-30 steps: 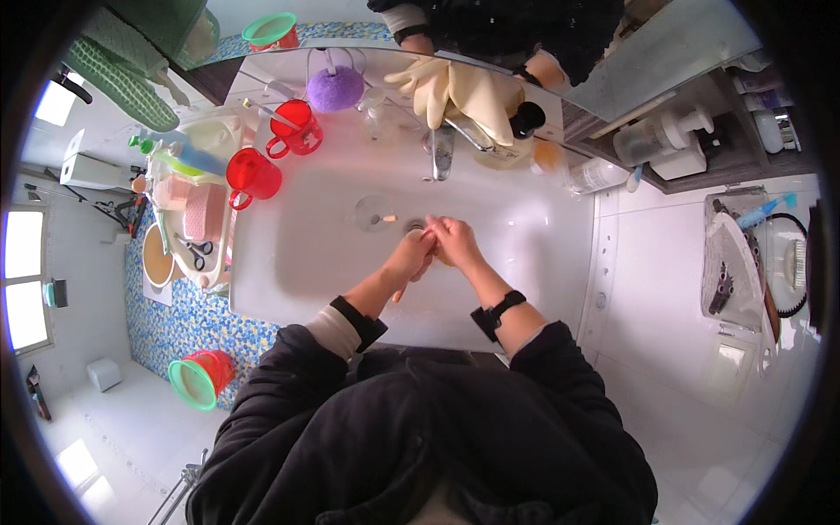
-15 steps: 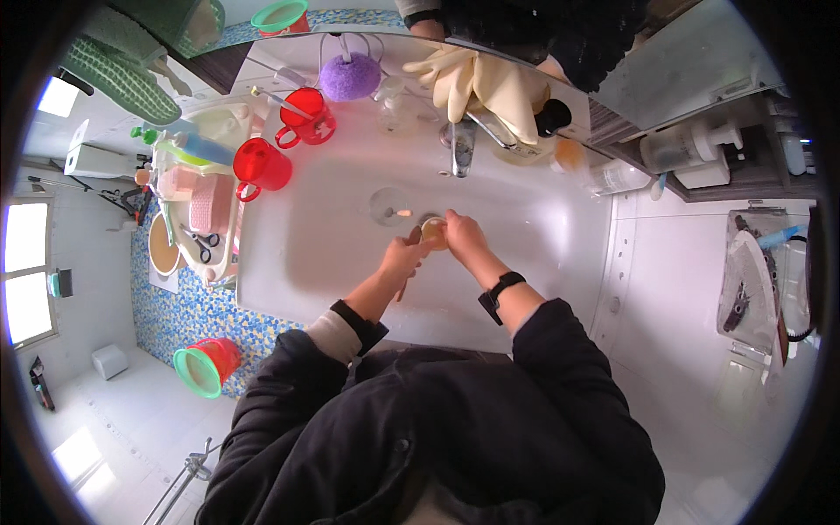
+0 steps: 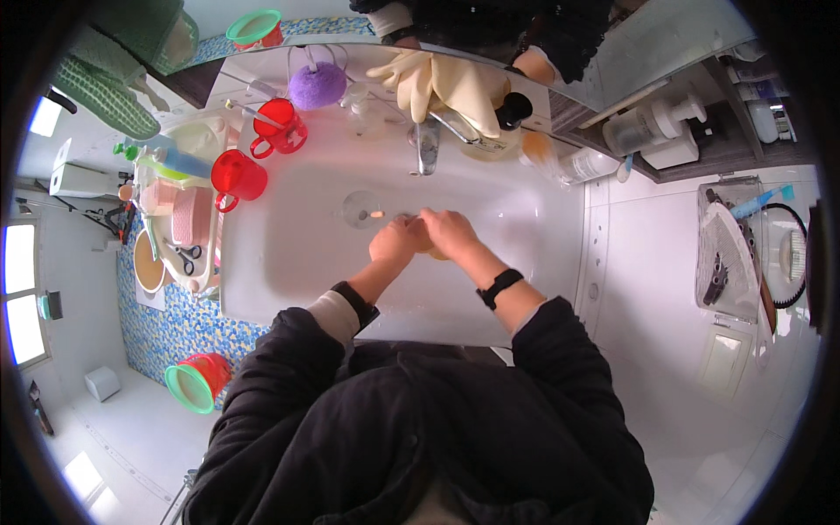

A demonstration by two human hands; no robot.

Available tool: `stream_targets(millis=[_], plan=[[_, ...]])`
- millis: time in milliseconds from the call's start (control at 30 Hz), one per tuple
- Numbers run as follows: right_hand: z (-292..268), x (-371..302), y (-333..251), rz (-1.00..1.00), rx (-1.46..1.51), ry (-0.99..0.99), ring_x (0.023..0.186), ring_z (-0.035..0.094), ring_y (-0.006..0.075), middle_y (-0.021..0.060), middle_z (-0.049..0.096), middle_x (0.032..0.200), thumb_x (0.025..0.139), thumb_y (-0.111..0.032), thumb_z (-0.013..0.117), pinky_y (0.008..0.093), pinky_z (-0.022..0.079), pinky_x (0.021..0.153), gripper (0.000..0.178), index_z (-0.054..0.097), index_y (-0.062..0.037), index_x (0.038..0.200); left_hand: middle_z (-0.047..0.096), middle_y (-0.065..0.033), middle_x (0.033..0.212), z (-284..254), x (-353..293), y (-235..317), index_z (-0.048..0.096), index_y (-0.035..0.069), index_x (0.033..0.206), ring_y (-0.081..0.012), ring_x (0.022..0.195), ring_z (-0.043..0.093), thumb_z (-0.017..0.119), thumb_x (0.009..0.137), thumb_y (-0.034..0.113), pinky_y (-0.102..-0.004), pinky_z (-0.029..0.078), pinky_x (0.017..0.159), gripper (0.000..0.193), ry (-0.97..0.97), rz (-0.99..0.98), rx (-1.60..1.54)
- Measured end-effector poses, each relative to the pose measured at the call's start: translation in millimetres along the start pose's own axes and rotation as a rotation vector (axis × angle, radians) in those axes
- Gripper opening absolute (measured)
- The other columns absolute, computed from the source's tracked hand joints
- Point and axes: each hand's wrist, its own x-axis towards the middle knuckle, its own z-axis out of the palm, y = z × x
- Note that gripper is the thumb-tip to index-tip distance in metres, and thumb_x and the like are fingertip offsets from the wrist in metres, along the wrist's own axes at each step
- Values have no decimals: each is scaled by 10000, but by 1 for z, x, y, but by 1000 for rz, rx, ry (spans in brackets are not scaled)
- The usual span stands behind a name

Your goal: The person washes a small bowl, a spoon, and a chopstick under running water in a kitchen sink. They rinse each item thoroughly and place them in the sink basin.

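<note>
My left hand (image 3: pixel 398 241) and my right hand (image 3: pixel 449 234) meet over the white sink basin (image 3: pixel 306 254), fingers curled together. A small yellowish round thing (image 3: pixel 435 255) shows partly beneath my right hand, which is closed about it. The rest of it is covered by my fingers. My left hand is closed too, its fingers pressed against the right ones; what it holds is hidden. Just beyond my left hand, a clear round dish-like thing (image 3: pixel 353 205) lies in the basin. A small orange piece (image 3: pixel 377 214) is at its right side.
Beyond my hands stands the metal faucet (image 3: pixel 426 149), with cream rubber gloves (image 3: pixel 446 92) behind it. Two red mugs (image 3: pixel 238 178) and a purple sponge ball (image 3: pixel 318 85) line the far left rim. Scissors (image 3: pixel 185 258) lie in a white tray at left. A lotion bottle (image 3: pixel 647 127) stands far right.
My hands have drawn closer together, and the fingers now cover most of the yellowish round thing. The brown stick that showed below my left hand is out of sight. The whole view has shifted slightly.
</note>
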Motion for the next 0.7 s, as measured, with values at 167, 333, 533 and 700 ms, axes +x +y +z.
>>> stream_targets(millis=[167, 333, 533, 700], plan=[[17, -17, -20, 831, 987, -33, 678, 690, 240, 113, 669, 717, 866, -198, 580, 394, 491, 473, 215, 621, -31, 995, 698, -148, 987, 16, 2, 0, 523, 91, 1333, -239, 715, 712, 490, 840, 92, -349, 465, 497, 494, 90, -57, -546], [7, -13, -5, 458, 302, 13, 705, 673, 327, 142, 667, 740, 871, -190, 615, 438, 513, 556, 176, 617, -38, 959, 626, -85, 816, 3, 4, 0, 467, 116, 1348, -149, 465, 558, 480, 832, 101, -258, 309, 374, 517, -231, -138, -637], [-13, -23, -9, 127, 312, 457, 925, 627, 360, 161, 661, 977, 895, -138, 615, 450, 508, 769, 141, 601, -29, 984, 479, -6, 636, -12, 7, 0, 522, 145, 1162, -87, 405, 366, 513, 937, 277, -238, 221, 371, 262, -506, -129, -1055], [-26, -52, -30, -87, 184, 471, 1061, 570, 344, 138, 641, 1071, 910, -126, 596, 461, 439, 940, 260, 569, -21, 1146, 497, 24, 650, -17, -3, 9, 524, 144, 1145, -67, 463, 422, 504, 955, 562, -227, 257, 393, 460, -556, -13, -1200]])
